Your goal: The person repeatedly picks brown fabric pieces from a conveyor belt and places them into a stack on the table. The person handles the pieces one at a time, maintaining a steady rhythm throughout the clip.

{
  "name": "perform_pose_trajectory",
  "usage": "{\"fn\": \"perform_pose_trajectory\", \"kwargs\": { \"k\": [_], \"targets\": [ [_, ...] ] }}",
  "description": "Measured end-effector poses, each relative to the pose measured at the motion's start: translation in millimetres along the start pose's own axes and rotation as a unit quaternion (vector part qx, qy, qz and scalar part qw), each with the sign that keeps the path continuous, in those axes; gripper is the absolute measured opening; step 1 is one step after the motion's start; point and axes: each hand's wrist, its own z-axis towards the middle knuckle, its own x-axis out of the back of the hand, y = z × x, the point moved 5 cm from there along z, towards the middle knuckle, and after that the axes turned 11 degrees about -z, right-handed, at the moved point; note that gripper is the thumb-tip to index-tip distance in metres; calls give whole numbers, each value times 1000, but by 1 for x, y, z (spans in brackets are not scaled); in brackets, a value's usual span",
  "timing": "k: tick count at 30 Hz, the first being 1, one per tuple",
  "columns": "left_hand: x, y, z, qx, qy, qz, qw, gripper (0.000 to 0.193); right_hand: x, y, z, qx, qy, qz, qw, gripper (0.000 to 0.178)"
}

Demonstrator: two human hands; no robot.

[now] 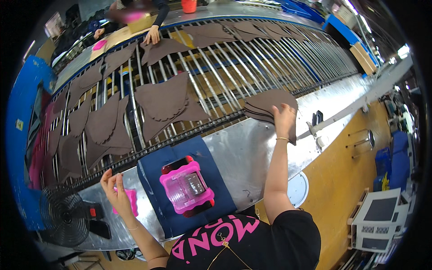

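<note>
My right hand point(284, 120) reaches out to the right and grips the near edge of a stack of dark brown cut sheets point(265, 102). The stack's layers are slightly fanned. It lies across the conveyor's near edge and the metal table. My left hand point(115, 190) is raised, fingers apart and holding nothing, beside a pink wavy-edged plate point(131, 201) on the table. Between my hands, a pink frame with a clear middle point(180, 182) rests on a dark blue mat point(216, 186). Dark red pieces stick out at both its ends.
Beyond the table runs a conveyor of metal rollers point(216, 87) carrying several brown cut pieces point(164, 96). Across it, another person's hand point(153, 35) touches a brown piece. A black fan point(65, 216) stands at left. A metal bar point(344, 116) crosses at right, and a stool point(370, 138) stands beyond.
</note>
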Motion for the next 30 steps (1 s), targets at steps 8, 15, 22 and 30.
{"fn": "perform_pose_trajectory", "kwargs": {
  "k": [8, 15, 22, 30],
  "targets": [
    [-48, 31, 2, -2, -52, -26, 998, 24, -21, 97, 4, -106, -133, -125, 977, 52],
    [-26, 28, -7, -3, -20, -3, 1000, 17, -5, 83, 8, -10, -30, -71, 997, 37],
    [-35, 62, -2, -55, -25, 27, 998, 17, 128, -39, -7, 102, 46, 240, 964, 19],
    [-62, 79, 13, 160, -191, -213, 945, 32, 181, -153, -103, 235, -185, 646, 703, 26]
  ]
}}
